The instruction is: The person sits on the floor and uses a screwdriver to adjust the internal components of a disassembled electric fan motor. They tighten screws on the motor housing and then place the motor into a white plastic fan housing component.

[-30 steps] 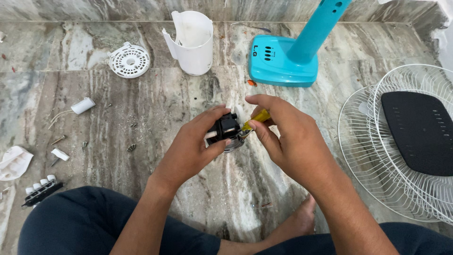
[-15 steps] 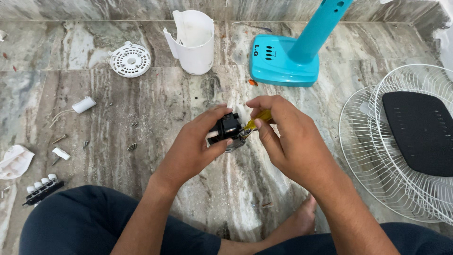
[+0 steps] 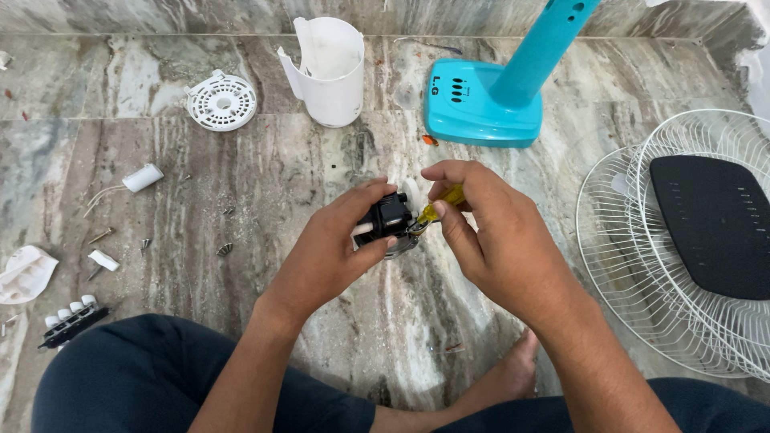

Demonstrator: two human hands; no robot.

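- Small black motor part: boxy black body w/ a metal bit at its lower edge, held above the marble floor, about mid-frame.
- Left hand: fingers closed round the black part, thumb under, fingertips on top; grips it firmly.
- Right hand: fingers closed on a yellow-handled screwdriver; only a short bit of handle shows past the fingers (rest hidden in the palm). Tip meets the black part's right side.
- 1 black part, 1 screwdriver, 2 hands in view.
- Beyond the fingers, far side: 1 white plastic housing, open at one side, upright; 1 teal fan base w/ its teal column rising out of frame.
- Left of the housing: 1 round white vented cap, lying flat.
- Right of the right-hand fingers, well apart: 2 white wire fan grilles overlapping, w/ 1 black panel lying on them.
- Left of the left-hand fingers: approx. 4 loose screws scattered on the floor, 1 white capacitor w/ wires, 1 small white piece.
- Far left edge: 1 white plastic piece, 1 black switch strip w/ white buttons (4 buttons, as far as I can count).
- 1 small orange bit just by the teal base.
- Person sits on the floor, dark trousers, bare foot below the right hand.
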